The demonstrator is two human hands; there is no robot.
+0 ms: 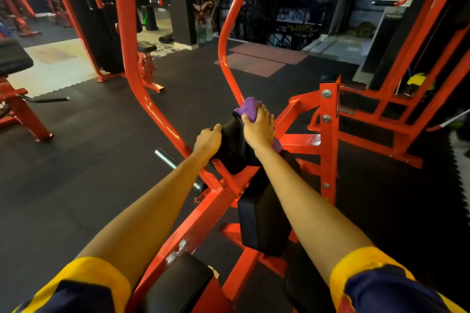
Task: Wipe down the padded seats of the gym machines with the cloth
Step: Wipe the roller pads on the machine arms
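A purple cloth (248, 107) lies over the far top end of a black padded cushion (232, 145) on a red machine. My right hand (258, 128) rests on the cloth and presses it against the pad, fingers spread over it. My left hand (208, 140) grips the left edge of the same pad, fingers curled round it. A second black pad (264, 221) sits lower, under my right forearm, and a black seat pad (178, 284) lies closest to me.
Two red curved lever arms (134, 79) rise on either side of the pad. A chrome weight peg (167, 159) sticks out to the left. A red frame post (329, 140) stands close on the right. More red machines stand around on black rubber flooring (84, 155).
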